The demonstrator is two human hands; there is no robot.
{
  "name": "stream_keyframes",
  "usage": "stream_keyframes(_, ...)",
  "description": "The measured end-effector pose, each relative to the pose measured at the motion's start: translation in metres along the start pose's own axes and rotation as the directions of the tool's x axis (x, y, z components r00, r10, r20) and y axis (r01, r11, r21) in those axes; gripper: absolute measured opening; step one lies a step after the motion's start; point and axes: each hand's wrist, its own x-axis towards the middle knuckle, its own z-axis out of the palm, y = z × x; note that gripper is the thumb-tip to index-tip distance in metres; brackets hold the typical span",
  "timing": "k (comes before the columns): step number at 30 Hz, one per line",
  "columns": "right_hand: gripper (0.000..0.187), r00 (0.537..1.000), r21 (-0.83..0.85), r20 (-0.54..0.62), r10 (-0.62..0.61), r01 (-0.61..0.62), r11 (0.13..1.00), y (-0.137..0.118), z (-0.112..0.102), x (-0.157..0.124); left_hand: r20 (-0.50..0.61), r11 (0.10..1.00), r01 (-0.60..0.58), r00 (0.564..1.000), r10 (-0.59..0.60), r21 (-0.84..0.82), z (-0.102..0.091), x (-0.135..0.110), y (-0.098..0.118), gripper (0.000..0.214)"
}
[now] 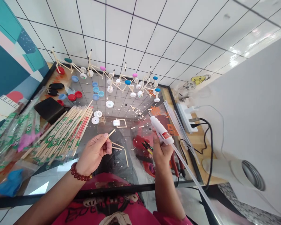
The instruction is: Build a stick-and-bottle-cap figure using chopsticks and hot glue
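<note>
My left hand (97,152) pinches a short wooden stick (111,133) between thumb and fingertips, its far end pointing up and right. In my right hand (161,151) is a white glue gun (159,126), nozzle up and left, with a long clear glue stick (189,175) trailing from its back. Between the hands, a small stick frame (122,122) lies on the glass table, joined at its left to a white cap (116,122). Cut sticks (126,157) lie loose below it, partly near my left fingers.
Several stick-and-cap models (124,82) stand along the back edge. Wrapped chopsticks (63,134) are piled at left, near blue caps (96,89), red caps (71,97) and a black box (49,110). Pliers (174,162), spare glue sticks (172,115) and a power strip (184,117) lie right.
</note>
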Motion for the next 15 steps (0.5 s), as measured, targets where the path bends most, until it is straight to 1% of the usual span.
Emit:
stream_keyframes(3, 0.039, 0.997, 0.007, -0.018, 0.074, -0.074, 0.997, 0.006, 0.001, 0.011, 0.009, 1.0, -0.015, 1.0, 0.015, -0.021, -0.001, -0.001, 0.0, 0.04)
stream_keyframes(5, 0.042, 0.994, -0.028, -0.017, 0.107, -0.107, 0.994, 0.011, 0.0, 0.017, 0.015, 0.999, -0.021, 1.0, 0.022, -0.03, -0.001, -0.001, 0.0, 0.036)
stream_keyframes(8, 0.045, 0.991, -0.085, -0.042, 0.126, -0.13, 0.988, 0.018, -0.002, 0.026, 0.01, 0.998, -0.021, 1.0, 0.021, -0.052, -0.001, -0.001, 0.002, 0.031)
stream_keyframes(11, 0.047, 0.987, -0.081, -0.067, 0.145, -0.151, 0.985, 0.024, -0.004, 0.033, 0.0, 0.996, -0.008, 1.0, 0.008, -0.084, -0.001, 0.0, 0.004, 0.025)
stream_keyframes(15, 0.053, 0.974, -0.094, -0.117, 0.196, -0.208, 0.974, 0.032, -0.004, 0.04, -0.019, 0.991, 0.007, 1.0, -0.009, -0.131, -0.001, 0.0, 0.006, 0.017)
